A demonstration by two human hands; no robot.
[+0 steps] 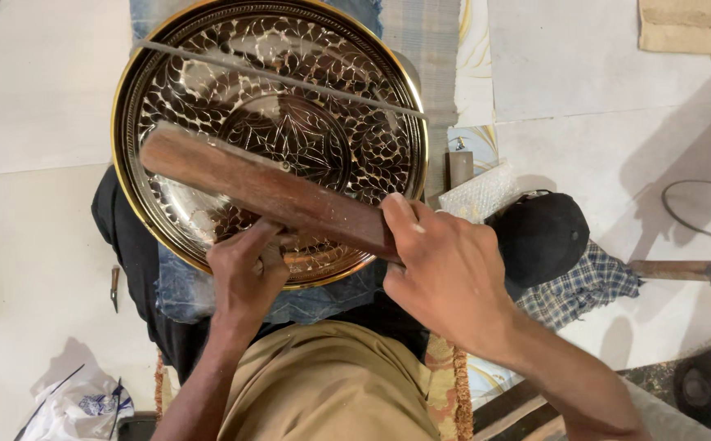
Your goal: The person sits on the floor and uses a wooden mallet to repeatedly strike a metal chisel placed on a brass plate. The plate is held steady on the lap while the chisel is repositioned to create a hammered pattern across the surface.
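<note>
Here, a person works over an engraved metal tray (270, 139) propped on the lap, seen from above. Nearest the body, the left hand (245, 273) pinches a small tool against the tray's near rim, fingers bunched tight around it; the tool itself is mostly hidden in the grip, so its kind cannot be told. Just beside it, the right hand (445, 273) is closed firmly around the near end of a long wooden block (266, 188), which slants away from the grip across the tray's face, seemingly poised as a mallet over the pinched tool. Beyond the block a thin metal rod (282, 79) lies across the tray's far half. Out past the right wrist rest a black cap (539, 237) and checked cloth (584, 286) on the pale floor (29, 245).
</note>
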